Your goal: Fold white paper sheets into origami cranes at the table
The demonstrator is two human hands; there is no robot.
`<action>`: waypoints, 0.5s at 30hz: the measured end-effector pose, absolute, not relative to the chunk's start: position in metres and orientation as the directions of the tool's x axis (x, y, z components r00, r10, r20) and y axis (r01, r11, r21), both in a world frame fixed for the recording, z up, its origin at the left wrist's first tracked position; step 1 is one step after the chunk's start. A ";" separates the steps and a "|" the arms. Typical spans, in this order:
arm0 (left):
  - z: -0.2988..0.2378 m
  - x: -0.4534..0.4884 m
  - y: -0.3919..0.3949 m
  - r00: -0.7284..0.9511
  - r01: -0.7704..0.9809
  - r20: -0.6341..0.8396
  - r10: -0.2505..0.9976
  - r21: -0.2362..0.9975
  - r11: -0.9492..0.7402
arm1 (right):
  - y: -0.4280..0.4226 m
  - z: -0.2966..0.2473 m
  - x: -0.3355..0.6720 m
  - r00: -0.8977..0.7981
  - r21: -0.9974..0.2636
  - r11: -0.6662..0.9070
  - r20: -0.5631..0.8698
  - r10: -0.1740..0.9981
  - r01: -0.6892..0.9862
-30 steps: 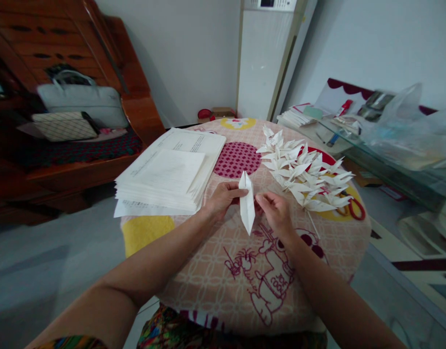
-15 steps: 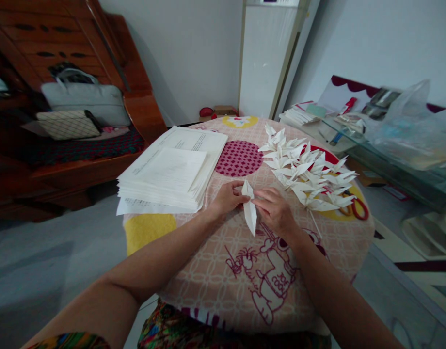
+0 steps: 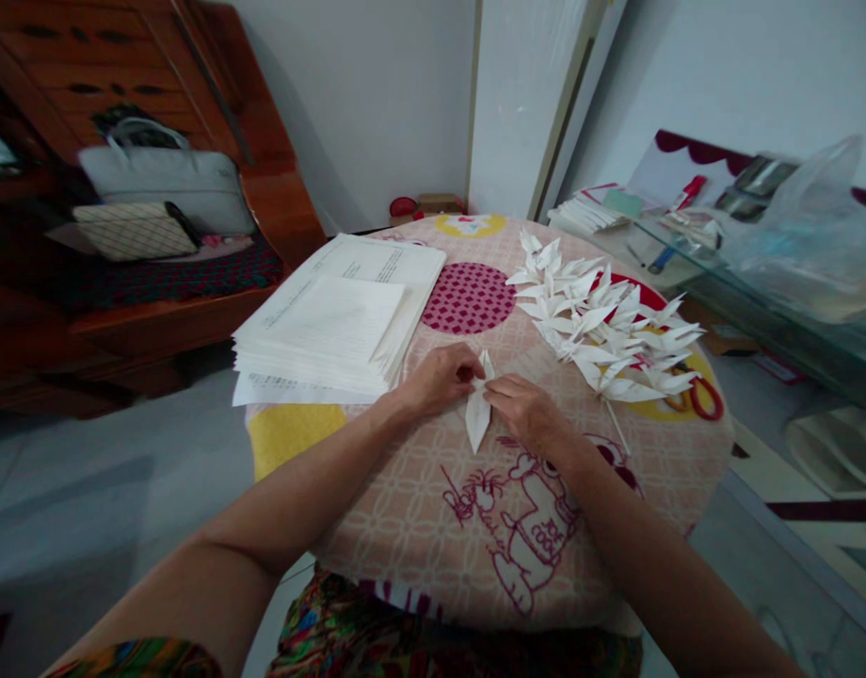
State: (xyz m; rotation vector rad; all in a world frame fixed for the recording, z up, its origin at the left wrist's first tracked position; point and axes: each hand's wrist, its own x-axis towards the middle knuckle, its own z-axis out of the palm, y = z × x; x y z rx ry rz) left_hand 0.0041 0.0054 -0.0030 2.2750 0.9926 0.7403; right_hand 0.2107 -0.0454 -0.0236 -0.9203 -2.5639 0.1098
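A narrow, pointed piece of folded white paper (image 3: 478,422) is pinched between my two hands above the near middle of the round table. My left hand (image 3: 443,377) is closed on its left side, fingertips near its middle. From the right, my right hand (image 3: 524,407) grips the same paper, its fingers partly hiding the folds. One tip points toward me, the other away. Right of my hands lies a cluster of folded white paper cranes (image 3: 595,315). To the left stands a thick stack of printed paper (image 3: 306,363) with smaller sheets (image 3: 348,315) on top.
A patterned pink cloth (image 3: 405,527) covers the table. Scissors with red handles (image 3: 705,399) lie by the cranes at the right edge. A glass shelf (image 3: 778,325) with a plastic bag (image 3: 807,245) stands to the right. A wooden bench (image 3: 171,320) holding bags is at left.
The folded paper has turned slightly, its near tip swinging left. My left fingers have curled in closer to its middle. The whole view has shifted a little.
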 end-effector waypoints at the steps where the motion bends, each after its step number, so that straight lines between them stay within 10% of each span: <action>1: -0.003 0.002 0.006 0.636 0.433 0.262 0.726 0.658 -0.616 | -0.046 -0.023 0.211 -0.696 -0.204 0.776 0.351 0.627 0.596; 15: 0.001 -0.015 0.015 0.841 0.296 0.132 0.525 0.700 -0.650 | -0.048 -0.021 0.209 -0.584 -0.378 0.724 0.428 0.690 0.577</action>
